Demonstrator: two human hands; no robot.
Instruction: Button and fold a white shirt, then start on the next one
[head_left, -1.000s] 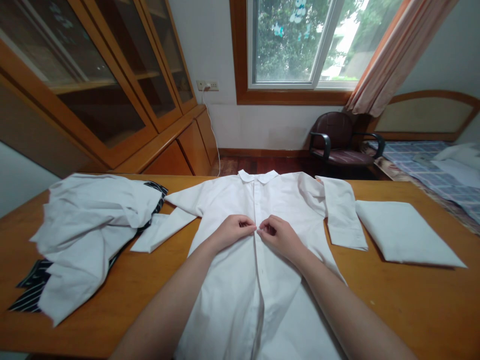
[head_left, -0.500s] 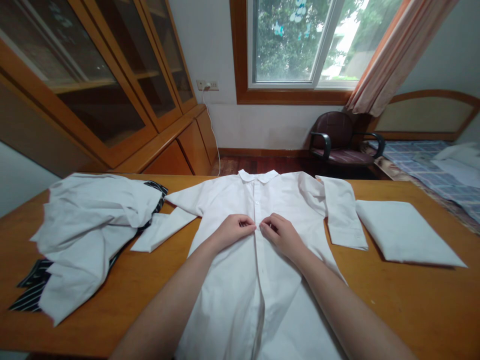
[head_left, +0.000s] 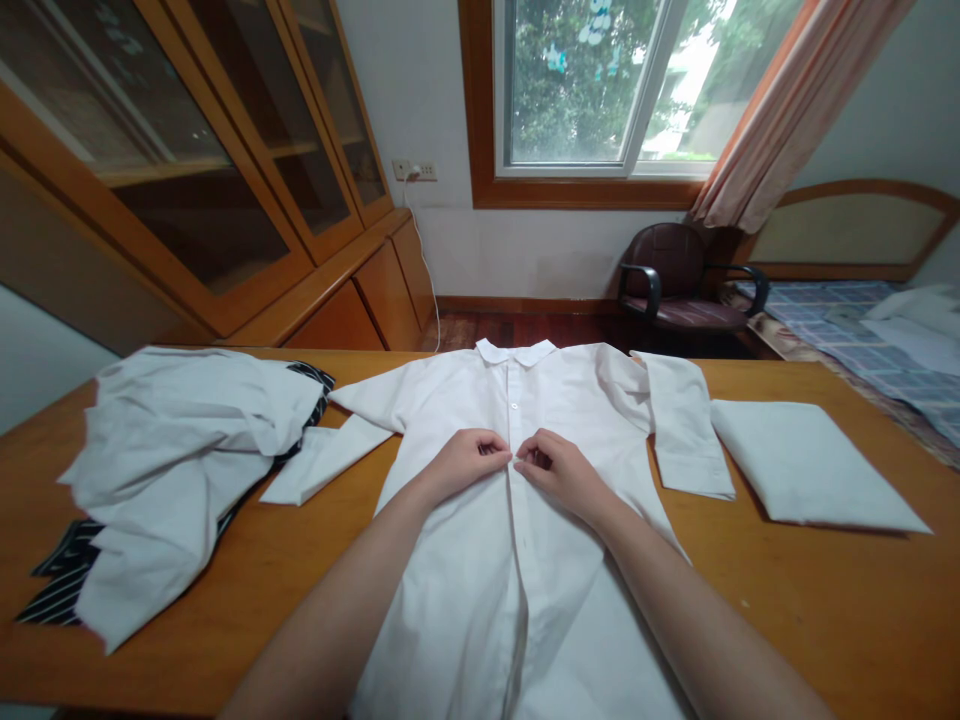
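Note:
A white button-up shirt (head_left: 559, 400) lies front side up, its collar at the far end and its sleeves out to the sides. Over the middle of its button strip, my left hand (head_left: 472, 456) is closed, thumb and fingertips pinching the strip's edge. Just to its right, my right hand (head_left: 553, 466) pinches the same strip, its fingertips almost meeting those of the left. The button between them is mostly hidden by the fingers. Above the hands, a small button shows on the strip; below them the front edges hang slightly apart.
On the wooden table (head_left: 825, 620), a rumpled white garment (head_left: 195, 430) with black striped cloth (head_left: 56, 590) under it lies to the left. A folded white cloth (head_left: 810, 465) sits at the right. Beyond are a cabinet (head_left: 315, 300), an armchair (head_left: 675, 265) and a bed (head_left: 855, 320).
My right hand has shifted slightly left, bringing its fingertips closer to my left hand's at the button strip. The left hand and the shirt look almost unchanged.

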